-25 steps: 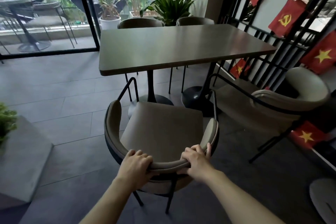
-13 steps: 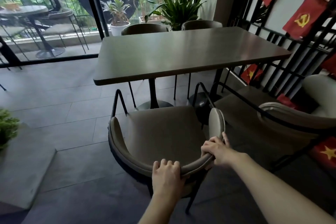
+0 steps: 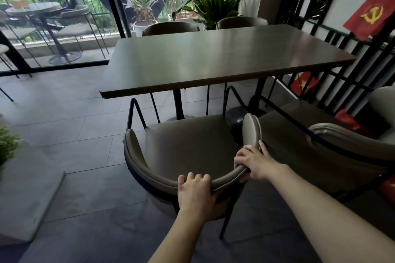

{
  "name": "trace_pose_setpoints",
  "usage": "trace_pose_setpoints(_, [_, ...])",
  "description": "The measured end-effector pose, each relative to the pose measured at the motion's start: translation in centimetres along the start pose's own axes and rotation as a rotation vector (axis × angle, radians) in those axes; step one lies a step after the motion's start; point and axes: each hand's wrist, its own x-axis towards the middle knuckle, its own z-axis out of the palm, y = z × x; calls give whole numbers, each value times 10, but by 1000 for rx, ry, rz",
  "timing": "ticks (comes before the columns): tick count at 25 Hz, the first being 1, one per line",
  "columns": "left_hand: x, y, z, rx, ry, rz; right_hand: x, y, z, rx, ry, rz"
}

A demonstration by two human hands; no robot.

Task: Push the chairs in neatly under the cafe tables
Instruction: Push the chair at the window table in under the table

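The curved backrest of the near chair was gripped by both hands. The left hand was set on the middle of the rail, its fingers curled over the top edge and clamped on it. The right hand was wrapped around the right end of the rail, fingers closed on the padding. The chair's seat was seen just short of the table, its front edge near the table's near edge. A second chair stood beside it to the right, angled away.
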Motion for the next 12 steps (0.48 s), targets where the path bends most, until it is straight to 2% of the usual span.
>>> trace_pose_setpoints(6, [4, 1, -3, 21, -42, -22, -2, -5, 5, -23, 35, 77])
trace_pose_setpoints(10, [7, 4, -18, -61, -219, -60, -17, -18, 2, 114, 34, 87])
trace_pose_setpoints(12, [5, 13, -26, -172, -208, -52, -27, -21, -8, 221, 29, 79])
